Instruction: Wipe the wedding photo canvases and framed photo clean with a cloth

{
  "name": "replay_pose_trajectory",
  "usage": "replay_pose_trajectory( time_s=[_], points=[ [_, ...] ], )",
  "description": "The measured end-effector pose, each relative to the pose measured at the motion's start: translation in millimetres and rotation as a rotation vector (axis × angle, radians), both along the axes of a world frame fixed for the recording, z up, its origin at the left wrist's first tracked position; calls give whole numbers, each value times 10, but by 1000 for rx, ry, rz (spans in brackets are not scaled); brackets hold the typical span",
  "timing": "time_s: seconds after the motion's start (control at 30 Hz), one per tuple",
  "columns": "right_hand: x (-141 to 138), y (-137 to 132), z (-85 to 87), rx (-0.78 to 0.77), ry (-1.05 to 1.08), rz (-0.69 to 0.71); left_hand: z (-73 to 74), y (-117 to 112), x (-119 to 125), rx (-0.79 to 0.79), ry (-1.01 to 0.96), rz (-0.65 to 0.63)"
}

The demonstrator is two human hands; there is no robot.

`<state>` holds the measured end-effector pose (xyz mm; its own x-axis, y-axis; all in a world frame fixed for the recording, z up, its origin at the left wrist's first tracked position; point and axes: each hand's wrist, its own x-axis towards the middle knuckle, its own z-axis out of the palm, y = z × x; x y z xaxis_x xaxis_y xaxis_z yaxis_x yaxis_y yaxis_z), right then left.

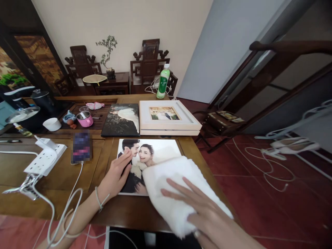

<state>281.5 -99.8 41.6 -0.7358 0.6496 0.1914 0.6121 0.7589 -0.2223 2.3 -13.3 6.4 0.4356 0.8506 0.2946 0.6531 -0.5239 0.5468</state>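
Note:
A wedding photo panel (135, 173) lies flat on the wooden table (103, 207), close to its front edge. Fingers outstretched, my left hand (119, 173) rests on the panel's left side. A folded white towel (166, 173) covers the right part of the panel and reaches past its lower edge. My right hand (197, 200) lies spread on top of the towel, pressing it down with the palm rather than gripping it. The panel's lower right corner is hidden beneath the towel.
Behind the panel are a dark photo album (121, 119) and a stack of white frames (166, 116). A green bottle (163, 81) stands further back. To the left are a phone (81, 147), a power strip (45, 157), loose white cables, a pink cup (85, 119) and a white cup (52, 124).

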Motion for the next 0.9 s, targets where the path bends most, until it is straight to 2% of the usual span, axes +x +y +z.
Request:
replay_pose_trajectory(
  time_s=[0.1, 0.27, 0.4, 0.53, 0.63, 0.77, 0.83, 0.9],
  points=[
    [65, 377, -43, -54, 30, -80, 4, 2, -1, -4, 6, 0],
    [106, 1003, -120, -46, 77, -190, 2, 1, -3, 1, 0, 1],
    [106, 1174, -169, -46, 112, -204, -2, 3, -6, 8, -16, -7],
    [39, 917, -196, -27, 115, -201, -8, 7, -8, 16, -35, -7],
    [-56, 503, -191, 15, 82, -172, -13, 6, -7, 18, -30, -1],
    [-189, -37, -144, 66, 26, -59, -18, 7, -5, 28, -23, -2],
    [-245, -173, -117, 63, -2, -21, -18, 9, -5, 34, -25, -6],
    [-295, -177, -101, 39, -5, -8, -15, 9, -6, 40, -31, -12]
  ],
)
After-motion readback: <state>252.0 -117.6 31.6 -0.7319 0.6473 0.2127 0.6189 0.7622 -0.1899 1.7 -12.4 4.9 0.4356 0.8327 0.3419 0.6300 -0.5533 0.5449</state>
